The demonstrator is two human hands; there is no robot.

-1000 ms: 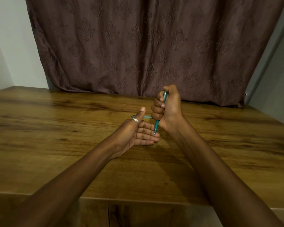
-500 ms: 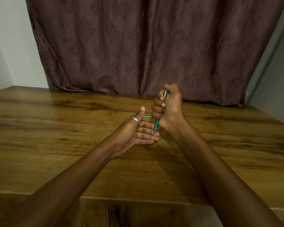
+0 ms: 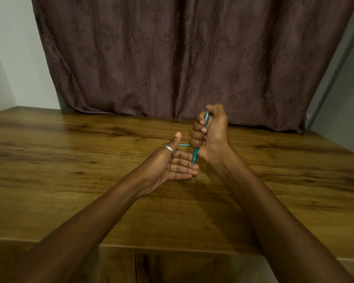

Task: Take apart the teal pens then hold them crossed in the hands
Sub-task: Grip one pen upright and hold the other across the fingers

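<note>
A brown patterned curtain (image 3: 192,58) hangs behind the wooden table (image 3: 70,160). Above the table our right hand (image 3: 211,131) grips one teal pen (image 3: 195,155) upright, tip down; our left hand (image 3: 170,166) lies palm up, fingers straight, thumb raised. The other teal pen (image 3: 183,144) runs level behind that thumb (which wears a silver ring (image 3: 169,148)), square to the first

No real delta over the last second. Your right hand (image 3: 211,133) and the upright teal pen (image 3: 195,156) it grips sit a hair higher in frame than a second ago. Same for your left hand (image 3: 172,164) and the horizontal teal pen (image 3: 183,144) showing past its thumb. The table (image 3: 70,160) far edge shifts by the same hair, so it reads as head-camera drift, not hand motion. Grip and finger pose: no visible change.
</note>
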